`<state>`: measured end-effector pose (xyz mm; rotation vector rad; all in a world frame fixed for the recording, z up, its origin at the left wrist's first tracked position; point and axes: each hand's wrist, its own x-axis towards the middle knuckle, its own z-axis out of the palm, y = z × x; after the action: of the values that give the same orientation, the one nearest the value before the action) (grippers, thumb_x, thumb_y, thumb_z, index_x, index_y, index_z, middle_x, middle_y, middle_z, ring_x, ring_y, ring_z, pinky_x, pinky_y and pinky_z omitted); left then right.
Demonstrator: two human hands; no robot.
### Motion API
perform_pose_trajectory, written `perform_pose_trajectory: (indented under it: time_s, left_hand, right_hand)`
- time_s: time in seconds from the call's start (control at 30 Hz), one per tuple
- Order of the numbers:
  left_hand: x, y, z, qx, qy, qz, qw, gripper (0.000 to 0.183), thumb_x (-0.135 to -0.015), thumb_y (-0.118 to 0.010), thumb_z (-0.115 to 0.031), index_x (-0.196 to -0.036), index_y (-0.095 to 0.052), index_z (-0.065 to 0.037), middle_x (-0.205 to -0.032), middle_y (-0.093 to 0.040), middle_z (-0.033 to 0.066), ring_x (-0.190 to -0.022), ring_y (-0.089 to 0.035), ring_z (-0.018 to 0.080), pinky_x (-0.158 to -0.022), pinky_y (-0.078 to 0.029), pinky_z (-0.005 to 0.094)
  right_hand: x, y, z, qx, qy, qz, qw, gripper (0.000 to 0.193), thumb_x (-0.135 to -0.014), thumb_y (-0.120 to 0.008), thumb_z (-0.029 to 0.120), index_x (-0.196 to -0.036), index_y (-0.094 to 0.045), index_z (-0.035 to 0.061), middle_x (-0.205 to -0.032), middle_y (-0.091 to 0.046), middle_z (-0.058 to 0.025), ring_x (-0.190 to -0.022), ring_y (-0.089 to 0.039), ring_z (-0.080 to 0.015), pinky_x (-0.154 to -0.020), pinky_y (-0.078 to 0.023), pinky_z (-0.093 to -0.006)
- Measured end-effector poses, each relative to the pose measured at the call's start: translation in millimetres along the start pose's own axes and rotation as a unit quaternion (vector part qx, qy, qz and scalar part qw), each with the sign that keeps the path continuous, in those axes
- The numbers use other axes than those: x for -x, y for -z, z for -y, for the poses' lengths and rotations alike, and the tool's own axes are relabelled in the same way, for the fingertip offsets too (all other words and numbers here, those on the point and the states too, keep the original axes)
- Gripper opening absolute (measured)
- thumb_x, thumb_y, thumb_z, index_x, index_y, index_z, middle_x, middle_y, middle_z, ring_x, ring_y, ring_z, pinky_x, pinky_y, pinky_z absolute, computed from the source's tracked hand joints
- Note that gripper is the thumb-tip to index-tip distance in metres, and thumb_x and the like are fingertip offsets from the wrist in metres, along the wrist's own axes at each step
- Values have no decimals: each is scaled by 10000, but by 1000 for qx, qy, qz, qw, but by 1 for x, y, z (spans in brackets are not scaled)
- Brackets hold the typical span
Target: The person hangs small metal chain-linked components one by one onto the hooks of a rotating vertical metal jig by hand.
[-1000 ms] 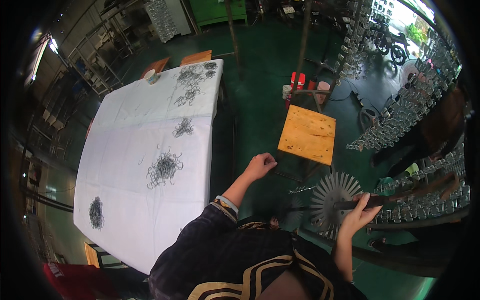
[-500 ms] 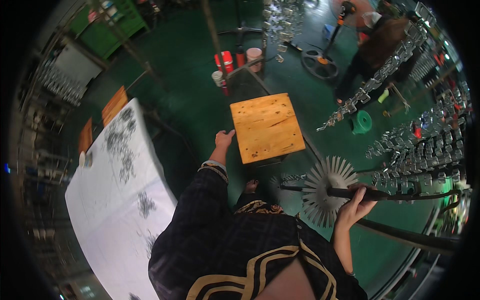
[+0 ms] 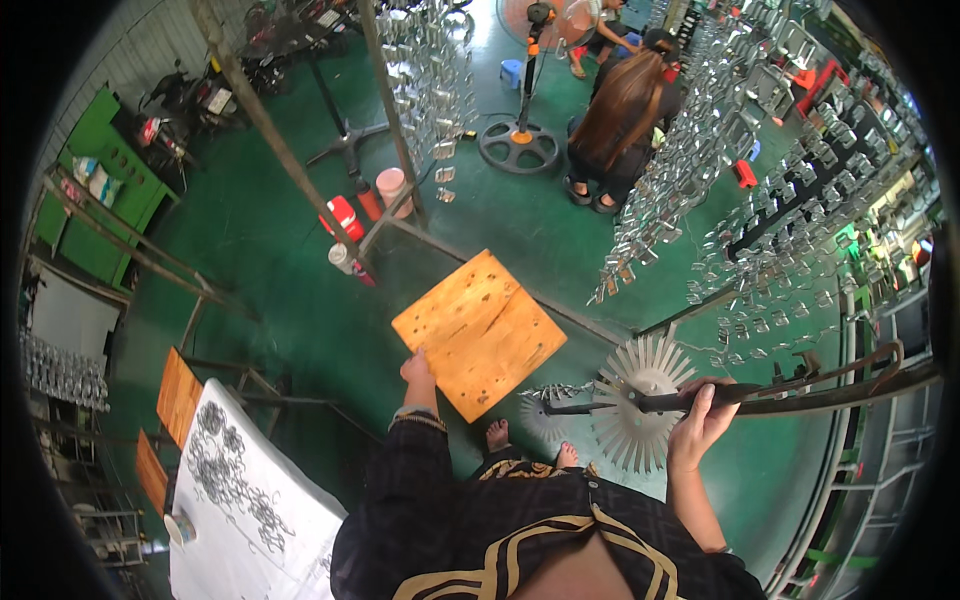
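Observation:
My left hand (image 3: 418, 370) is closed on the left edge of a square wooden stool (image 3: 480, 330), its thumb over the top; the other fingers are partly hidden. The stool's top is yellowish wood with dark knots. To the right, my right hand (image 3: 703, 415) wraps around a dark rod (image 3: 755, 392) with a curved hooked end. Along this rod sits a silver disc (image 3: 640, 425) with narrow slits all around its rim. A second, lower disc (image 3: 545, 415) shows near my feet.
At left stands a white-covered table (image 3: 255, 540) with scattered dark wiry pieces. Chains of shiny metal parts (image 3: 650, 215) hang at right. Beyond the stool are a red container (image 3: 342, 218), a pink bucket (image 3: 393, 190), a standing fan (image 3: 520, 145) and a crouching person (image 3: 625, 120).
The view has swung to the right and up. My left hand has closed on the stool's edge, and the stool now appears turned. My right hand keeps its hold on the rod.

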<state>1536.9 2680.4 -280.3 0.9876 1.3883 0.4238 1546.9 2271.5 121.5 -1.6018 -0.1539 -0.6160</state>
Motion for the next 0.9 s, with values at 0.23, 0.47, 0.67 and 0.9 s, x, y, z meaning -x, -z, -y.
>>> perform_pose_trajectory:
  time_s: [0.23,0.47,0.67,0.9]
  left_hand:
    - [25,51,-44,177,60,-111,976,176,-781,-665,-42,-854,-589,100,-873,-621,152,-731,-608,260,-633,-516,418]
    - [5,186,-55,113,24,-157,981,350,-838,-615,-226,-992,-559,84,-984,-610,138,-828,-594,268,-718,-497,402]
    - [12,273,-35,56,0,-166,984,414,-900,-520,-290,-1151,-529,39,-1118,-568,132,-952,-552,243,-809,-454,360]
    - [-62,350,1,-33,-79,-173,981,500,-810,-600,-357,-1024,-570,94,-937,-601,154,-804,-566,239,-718,-472,341]
  right_hand:
    - [-9,-11,-1,-4,16,-17,1000,137,-914,-486,128,-917,-381,41,-778,-493,-73,-669,-484,-136,-645,-415,-263]
    - [-13,-12,-3,26,23,-50,998,83,-922,-458,84,-957,-412,24,-743,-502,-60,-648,-475,-127,-626,-415,-258]
    - [-16,-13,7,-5,22,-52,998,83,-916,-466,68,-947,-398,32,-729,-500,-56,-655,-499,-133,-652,-430,-261]
    - [-21,-12,10,-35,15,-57,998,115,-916,-491,95,-943,-396,37,-727,-486,-48,-636,-496,-126,-630,-437,-262]
